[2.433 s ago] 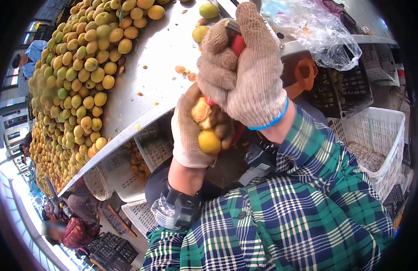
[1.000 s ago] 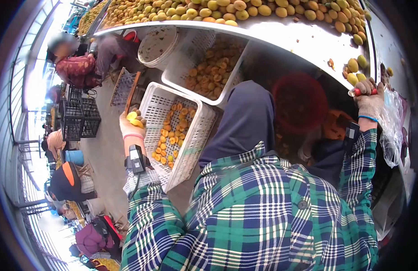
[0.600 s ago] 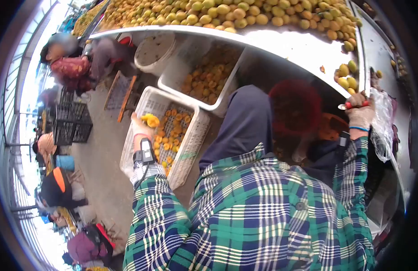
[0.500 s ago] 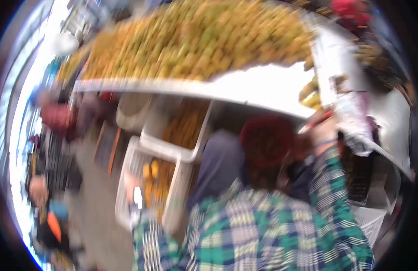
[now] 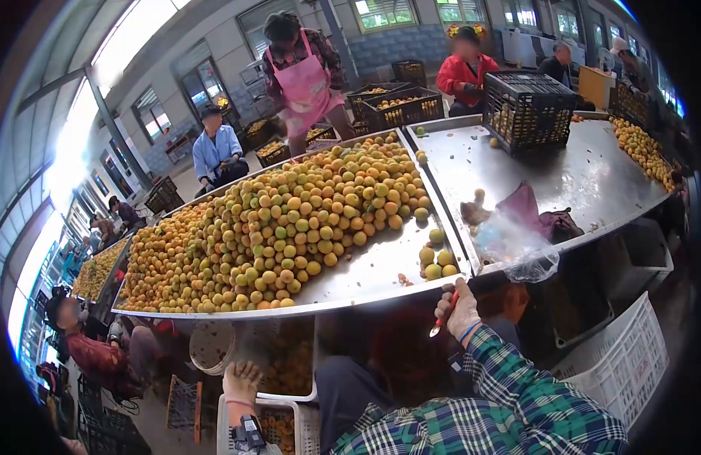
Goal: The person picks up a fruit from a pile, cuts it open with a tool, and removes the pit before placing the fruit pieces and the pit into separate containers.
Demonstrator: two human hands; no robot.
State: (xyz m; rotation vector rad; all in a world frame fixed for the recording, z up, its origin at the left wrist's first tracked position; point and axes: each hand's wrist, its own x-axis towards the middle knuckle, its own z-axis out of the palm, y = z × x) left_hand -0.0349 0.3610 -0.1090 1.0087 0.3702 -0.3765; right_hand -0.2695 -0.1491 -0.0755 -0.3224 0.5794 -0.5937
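Note:
My right hand (image 5: 458,309) is closed around a small red-handled tool (image 5: 442,322) at the near edge of the metal table (image 5: 350,302). The tool's metal tip points down and left. A few green-yellow fruits (image 5: 439,262) lie just beyond this hand. My left hand (image 5: 242,381), gloved, is above the white crate (image 5: 309,428) at the lower left, with its fingers curled; whether it holds anything is hidden. A large heap of orange and green fruits (image 5: 290,220) covers much of the table.
To the right, a second metal table (image 5: 464,163) bears a black crate (image 5: 528,114) and a clear plastic bag (image 5: 510,243). A white crate (image 5: 627,364) stands at the lower right. A white bucket (image 5: 212,347) is below the table. Several people sit or stand around.
The view has tilted up and sharpened, showing more of the room and the far people. My right hand still has the red tool at the table edge; my left remains by the white crate.

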